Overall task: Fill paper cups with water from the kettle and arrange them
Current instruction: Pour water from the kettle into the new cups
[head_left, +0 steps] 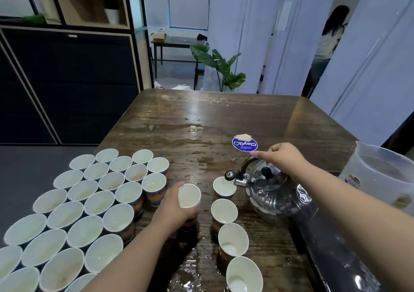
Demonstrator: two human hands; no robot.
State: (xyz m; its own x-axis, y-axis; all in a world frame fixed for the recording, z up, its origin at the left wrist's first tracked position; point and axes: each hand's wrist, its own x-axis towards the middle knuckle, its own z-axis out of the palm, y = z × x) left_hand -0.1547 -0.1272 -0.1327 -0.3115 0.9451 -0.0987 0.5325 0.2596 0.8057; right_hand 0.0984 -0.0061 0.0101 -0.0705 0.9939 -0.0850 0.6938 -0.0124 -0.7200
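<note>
My left hand [173, 204] grips a paper cup [189, 195] standing on the wet wooden table [224, 117], between the big cluster and a short column. My right hand [282, 157] holds the handle of the steel kettle [272, 193], which is tipped left. Its spout is over the rim of the top cup in the column [224, 187]. Below that cup stand three more cups [224, 211] in a line toward me. Several filled cups [94, 193] are packed in rows at the left.
A translucent plastic jug [378, 179] stands at the right edge. A round blue sticker [244, 145] lies beyond the kettle. Puddles of water spread across the table's middle and near edge. A dark tray [336, 251] runs along the right. A person stands far back right.
</note>
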